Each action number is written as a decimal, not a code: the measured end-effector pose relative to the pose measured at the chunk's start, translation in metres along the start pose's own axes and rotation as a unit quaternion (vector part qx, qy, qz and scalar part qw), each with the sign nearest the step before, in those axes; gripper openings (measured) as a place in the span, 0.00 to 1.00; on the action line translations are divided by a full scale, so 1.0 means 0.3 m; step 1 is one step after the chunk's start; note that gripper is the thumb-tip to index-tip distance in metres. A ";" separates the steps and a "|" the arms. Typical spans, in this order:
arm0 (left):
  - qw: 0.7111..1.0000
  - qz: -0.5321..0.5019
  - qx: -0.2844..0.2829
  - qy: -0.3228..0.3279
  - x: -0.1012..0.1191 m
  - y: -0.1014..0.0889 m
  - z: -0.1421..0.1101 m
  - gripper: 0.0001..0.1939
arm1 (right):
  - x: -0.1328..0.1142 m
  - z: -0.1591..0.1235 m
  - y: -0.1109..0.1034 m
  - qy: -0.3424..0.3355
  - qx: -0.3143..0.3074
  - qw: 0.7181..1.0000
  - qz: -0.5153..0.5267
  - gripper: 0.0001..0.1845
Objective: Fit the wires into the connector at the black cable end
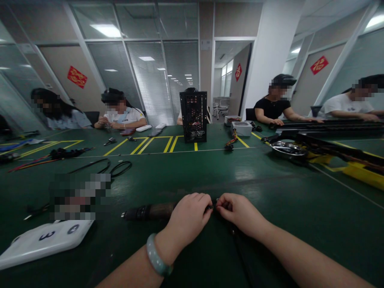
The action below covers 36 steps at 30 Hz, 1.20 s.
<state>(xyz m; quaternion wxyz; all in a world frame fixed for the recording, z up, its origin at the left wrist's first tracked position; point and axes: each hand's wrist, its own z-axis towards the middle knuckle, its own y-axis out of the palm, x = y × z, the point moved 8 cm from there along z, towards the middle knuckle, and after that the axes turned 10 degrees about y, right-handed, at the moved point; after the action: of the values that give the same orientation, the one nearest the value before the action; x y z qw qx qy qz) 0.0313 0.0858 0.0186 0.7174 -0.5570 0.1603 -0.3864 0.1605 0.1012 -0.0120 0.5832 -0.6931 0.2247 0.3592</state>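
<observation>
The left hand [189, 216], wearing a pale green bangle [157, 256], and the right hand [240, 212] meet, their fingers [223, 202] closed on a mostly hidden small black connector [215, 206] at the end of a thick dark cable [150, 211] on the green worktop [330, 224]. A pixelated patch [79, 196] obscures nearby items. Farther off stand a black mesh computer case [193, 116], seated co-workers [274, 104] and glass partitions [150, 76].

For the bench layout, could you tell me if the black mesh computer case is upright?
Upright: the black mesh computer case stands on its base on the green bench mat.
</observation>
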 end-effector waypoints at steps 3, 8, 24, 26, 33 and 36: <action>1.000 -0.003 0.000 0.011 0.008 -0.004 0.001 0.04 | -0.007 -0.003 -0.003 -0.006 -0.002 1.000 0.002 0.04; 1.000 -0.010 0.009 0.022 0.014 -0.009 0.001 0.06 | -0.016 -0.004 -0.007 -0.015 0.003 1.000 -0.001 0.04; 1.000 -0.018 0.019 -0.004 -0.001 -0.005 -0.003 0.04 | -0.002 -0.002 -0.004 -0.010 0.002 1.000 0.018 0.04; 1.000 -0.018 0.016 0.002 0.000 -0.005 -0.002 0.04 | -0.010 -0.003 -0.004 -0.013 -0.001 1.000 0.011 0.04; 0.999 -0.026 0.020 0.012 0.003 -0.006 0.000 0.06 | -0.018 -0.004 -0.001 -0.018 -0.004 1.000 0.001 0.05; 0.999 -0.021 0.026 -0.006 -0.005 -0.007 0.000 0.07 | -0.008 -0.004 0.003 -0.014 -0.005 1.000 0.011 0.04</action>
<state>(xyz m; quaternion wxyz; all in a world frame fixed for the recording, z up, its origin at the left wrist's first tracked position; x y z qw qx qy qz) 0.0295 0.0866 0.0201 0.7241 -0.5439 0.1342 -0.4023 0.1586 0.0997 -0.0106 0.5789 -0.6882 0.2224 0.3765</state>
